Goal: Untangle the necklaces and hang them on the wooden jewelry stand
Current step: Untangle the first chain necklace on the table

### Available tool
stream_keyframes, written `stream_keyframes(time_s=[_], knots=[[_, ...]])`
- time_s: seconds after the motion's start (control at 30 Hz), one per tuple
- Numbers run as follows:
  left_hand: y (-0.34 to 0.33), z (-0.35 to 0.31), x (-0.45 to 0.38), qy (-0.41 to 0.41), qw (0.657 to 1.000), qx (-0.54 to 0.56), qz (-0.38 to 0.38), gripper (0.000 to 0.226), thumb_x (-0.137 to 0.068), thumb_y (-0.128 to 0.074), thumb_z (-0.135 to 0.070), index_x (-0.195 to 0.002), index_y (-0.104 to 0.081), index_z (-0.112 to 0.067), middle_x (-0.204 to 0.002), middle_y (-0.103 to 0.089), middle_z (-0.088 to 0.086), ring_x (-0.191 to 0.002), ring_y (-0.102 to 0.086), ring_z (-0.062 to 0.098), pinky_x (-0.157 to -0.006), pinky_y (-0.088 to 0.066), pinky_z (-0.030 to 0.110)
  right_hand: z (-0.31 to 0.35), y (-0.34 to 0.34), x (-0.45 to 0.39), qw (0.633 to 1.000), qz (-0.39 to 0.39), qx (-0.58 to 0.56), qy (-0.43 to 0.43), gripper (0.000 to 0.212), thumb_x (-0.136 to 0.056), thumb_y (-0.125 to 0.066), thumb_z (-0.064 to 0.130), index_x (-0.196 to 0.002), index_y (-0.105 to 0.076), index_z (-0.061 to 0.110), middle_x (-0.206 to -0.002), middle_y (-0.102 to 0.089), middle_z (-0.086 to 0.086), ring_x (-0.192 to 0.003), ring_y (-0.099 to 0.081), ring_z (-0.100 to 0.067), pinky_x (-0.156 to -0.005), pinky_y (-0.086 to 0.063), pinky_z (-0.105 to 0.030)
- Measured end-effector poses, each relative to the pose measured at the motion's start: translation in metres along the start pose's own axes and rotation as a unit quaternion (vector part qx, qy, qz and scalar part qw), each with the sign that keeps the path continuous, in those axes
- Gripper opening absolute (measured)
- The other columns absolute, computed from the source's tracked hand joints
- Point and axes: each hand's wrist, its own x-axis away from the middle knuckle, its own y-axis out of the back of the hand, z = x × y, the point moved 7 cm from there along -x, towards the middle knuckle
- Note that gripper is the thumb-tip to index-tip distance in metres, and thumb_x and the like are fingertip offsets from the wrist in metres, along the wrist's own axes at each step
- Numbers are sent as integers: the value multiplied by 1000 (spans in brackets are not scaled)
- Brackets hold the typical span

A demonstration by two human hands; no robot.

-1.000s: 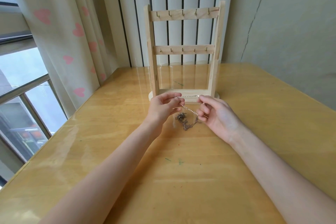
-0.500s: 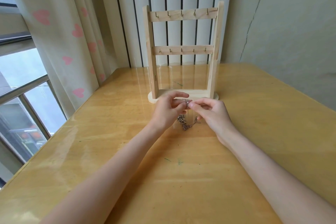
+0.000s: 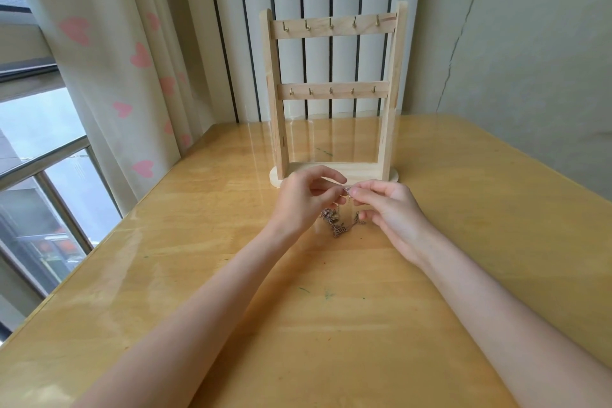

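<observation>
Pinched between the fingertips of both hands, a small knot of necklaces point(image 3: 346, 190) is held just above a table point(image 3: 205, 262), directly in front of a wooden jewelry stand point(image 3: 334, 93). The left hand point(image 3: 303, 200) and right hand point(image 3: 390, 209) meet almost fingertip to fingertip, each nipping the metal chain at the same spot, while the rest of the tangle point(image 3: 337, 225) droops below and between them — whether its lowest links touch the table cannot be told.

Fine chain of this kind looks light, limp and slippery, likely to kink or snap if tugged; the safest hold is judged to be close on either side of a knot, easing loops apart rather than pulling ends. Links appear dull silver to coppery, with a small blocky pendant low in the bundle.

Behind, the pale unfinished stand rises on an oval base, with 2 crossbars each carrying 5 small brass hooks — all 10 bare, so no hanging has begun. Glossy honey-coloured varnish covers the table, marked by a few green specks. A curtain point(image 3: 109, 53) printed with pink hearts hangs at the left.
</observation>
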Motion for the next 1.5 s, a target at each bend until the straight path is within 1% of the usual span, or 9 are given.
stream_keyframes(time_s=[0.23,0.47,0.7,0.9,1.03,1.1,1.23,1.33,1.5], knots=[[1,1,0,17,1000,1,9,11,-85,-61,2,-82,-69,-6,-71,-69,2,-64,-66,2,-63,-52,15,1,0,1,1000,-2,30,6,8,-86,-62,9,-80,-67,10,-84,-61,-5,-76,-52,-13,-63,-44,-24],[0,3,-1,24,998,-42,44,4,-83,-66,-3,-82,-70,-2,-71,-69,3,-63,-65,3,-62,-51,14,10,-1,3,989,-21,137,60,12,-84,-64,6,-74,-65,13,-66,-59,6,-46,-48,4,-51,-41,-11],[-7,3,1,16,989,-131,72,8,-86,-57,-5,-80,-63,-6,-74,-69,7,-74,-68,24,-72,-57,37,10,-5,2,974,-23,209,79,4,-81,-66,7,-77,-66,7,-68,-59,6,-62,-50,-8,-66,-45,-23],[-13,1,4,24,984,-154,90,10,-86,-54,-7,-78,-61,-9,-68,-60,-4,-62,-57,12,-67,-52,31,12,-9,2,948,-3,303,98,11,-75,-68,8,-69,-60,14,-72,-60,4,-70,-54,-10,-64,-42,-14],[-17,6,7,52,981,-135,133,11,-88,-53,-6,-79,-59,-9,-67,-60,-2,-54,-58,5,-53,-51,20,13,-10,3,912,12,387,135,6,-74,-66,9,-71,-61,9,-78,-55,5,-76,-55,-14,-64,-40,-14],[-14,8,6,62,982,-113,137,11,-89,-56,-4,-79,-60,-9,-69,-61,-1,-55,-61,4,-51,-51,19,13,-9,2,925,4,358,130,4,-75,-66,9,-73,-63,7,-79,-56,6,-75,-56,-13,-66,-42,-16],[-5,6,1,52,989,-75,113,11,-83,-66,-2,-75,-63,-10,-69,-66,5,-71,-67,35,-69,-55,38,14,-6,2,971,15,220,89,7,-84,-62,5,-78,-63,8,-69,-59,4,-58,-52,-3,-62,-45,-16],[-4,4,1,47,992,-54,100,12,-82,-68,-5,-74,-63,-11,-68,-65,2,-65,-63,15,-64,-53,25,15,-6,4,982,32,168,79,7,-87,-61,6,-81,-63,8,-70,-59,1,-49,-49,3,-55,-44,-11],[-1,9,5,100,989,30,104,9,-84,-64,-6,-77,-63,-12,-74,-63,1,-73,-60,11,-64,-53,22,10,-5,4,988,51,138,39,3,-86,-63,8,-85,-65,10,-74,-62,1,-58,-52,-7,-62,-47,-14]])
